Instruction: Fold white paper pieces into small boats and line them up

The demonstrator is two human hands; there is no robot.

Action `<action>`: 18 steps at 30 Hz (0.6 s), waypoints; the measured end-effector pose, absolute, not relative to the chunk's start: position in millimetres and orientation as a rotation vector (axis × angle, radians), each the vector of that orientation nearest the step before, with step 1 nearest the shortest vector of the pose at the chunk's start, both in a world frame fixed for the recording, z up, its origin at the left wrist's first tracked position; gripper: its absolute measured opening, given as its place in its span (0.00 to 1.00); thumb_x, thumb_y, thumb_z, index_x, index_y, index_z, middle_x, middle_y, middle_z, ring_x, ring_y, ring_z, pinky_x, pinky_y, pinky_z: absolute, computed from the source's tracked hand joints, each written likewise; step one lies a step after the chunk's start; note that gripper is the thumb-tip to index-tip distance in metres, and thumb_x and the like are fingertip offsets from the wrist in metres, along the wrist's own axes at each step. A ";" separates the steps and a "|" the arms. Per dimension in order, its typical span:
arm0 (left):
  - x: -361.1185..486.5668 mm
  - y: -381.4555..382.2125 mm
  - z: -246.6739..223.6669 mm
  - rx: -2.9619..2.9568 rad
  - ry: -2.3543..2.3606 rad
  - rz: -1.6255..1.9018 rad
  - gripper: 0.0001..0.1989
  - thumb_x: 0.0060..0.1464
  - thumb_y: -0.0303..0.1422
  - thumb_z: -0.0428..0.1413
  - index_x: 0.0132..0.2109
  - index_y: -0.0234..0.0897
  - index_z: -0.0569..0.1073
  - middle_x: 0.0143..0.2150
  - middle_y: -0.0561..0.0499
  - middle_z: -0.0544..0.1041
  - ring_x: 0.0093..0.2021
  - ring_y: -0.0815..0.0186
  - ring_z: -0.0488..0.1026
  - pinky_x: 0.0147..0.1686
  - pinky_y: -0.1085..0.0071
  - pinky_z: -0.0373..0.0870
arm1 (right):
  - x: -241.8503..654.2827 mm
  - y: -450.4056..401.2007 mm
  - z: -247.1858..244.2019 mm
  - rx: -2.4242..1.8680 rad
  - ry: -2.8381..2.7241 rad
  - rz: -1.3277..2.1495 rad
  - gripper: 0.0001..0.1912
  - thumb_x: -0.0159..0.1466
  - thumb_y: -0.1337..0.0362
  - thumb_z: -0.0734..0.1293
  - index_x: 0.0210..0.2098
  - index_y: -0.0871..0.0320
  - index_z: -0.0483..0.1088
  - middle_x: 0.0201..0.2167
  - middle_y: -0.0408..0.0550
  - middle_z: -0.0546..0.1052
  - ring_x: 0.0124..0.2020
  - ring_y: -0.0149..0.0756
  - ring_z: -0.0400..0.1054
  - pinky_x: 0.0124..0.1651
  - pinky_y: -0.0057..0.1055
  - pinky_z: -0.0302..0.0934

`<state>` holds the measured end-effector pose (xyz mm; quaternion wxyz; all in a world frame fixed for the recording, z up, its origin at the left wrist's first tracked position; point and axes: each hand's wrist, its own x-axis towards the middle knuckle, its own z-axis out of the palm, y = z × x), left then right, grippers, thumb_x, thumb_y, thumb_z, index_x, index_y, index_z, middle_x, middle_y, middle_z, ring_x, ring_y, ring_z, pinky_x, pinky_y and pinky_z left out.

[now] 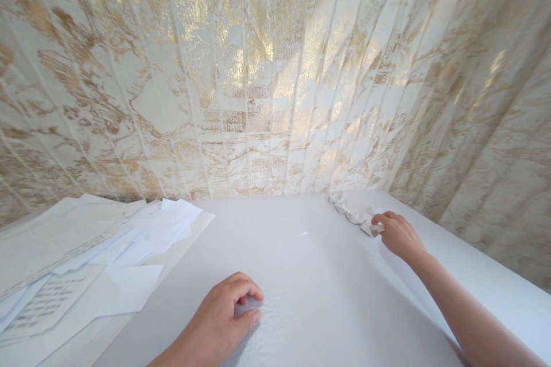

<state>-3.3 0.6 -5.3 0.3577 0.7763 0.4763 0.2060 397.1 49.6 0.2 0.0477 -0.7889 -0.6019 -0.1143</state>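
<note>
My right hand (400, 233) reaches to the far right of the white table, its fingers pinched on a small folded piece of paper (377, 230). That piece sits at the near end of a row of crumpled paper pieces (354, 217) running back toward the curtain. Another small white paper bit (375, 210) lies just behind my fingers. My left hand (230, 312) rests on the table at the lower middle, fingers loosely curled and thumb apart, with nothing in its grasp.
Loose paper sheets (133, 241), some printed, spread in a pile over the table's left side. A tiny white scrap (304, 233) lies mid-table (275, 258). A patterned gold and white curtain (258, 97) hangs along the back and right edges.
</note>
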 end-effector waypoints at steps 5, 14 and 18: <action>-3.7 1.5 -8.9 2.005 1.230 0.528 0.09 0.41 0.26 0.50 0.31 0.37 0.72 0.34 0.52 0.73 0.34 0.66 0.66 0.33 0.74 0.61 | 397.4 48.1 2.0 -2.253 -1.797 -0.436 0.13 0.57 0.76 0.60 0.38 0.60 0.72 0.38 0.52 0.73 0.41 0.41 0.66 0.43 0.33 0.58; -3.9 2.4 -8.4 2.016 1.231 0.527 0.09 0.40 0.26 0.50 0.31 0.38 0.72 0.34 0.52 0.72 0.34 0.66 0.66 0.33 0.74 0.61 | 393.5 48.2 -9.6 -2.181 -1.831 -0.349 0.06 0.52 0.71 0.63 0.26 0.56 0.70 0.29 0.45 0.72 0.27 0.34 0.67 0.25 0.25 0.53; -3.5 0.9 -7.7 2.021 1.228 0.545 0.09 0.40 0.26 0.51 0.31 0.37 0.73 0.34 0.52 0.73 0.34 0.66 0.67 0.33 0.74 0.62 | 396.0 46.2 -10.0 -2.145 -1.866 -0.351 0.09 0.52 0.75 0.60 0.25 0.56 0.69 0.26 0.45 0.71 0.26 0.34 0.67 0.25 0.25 0.53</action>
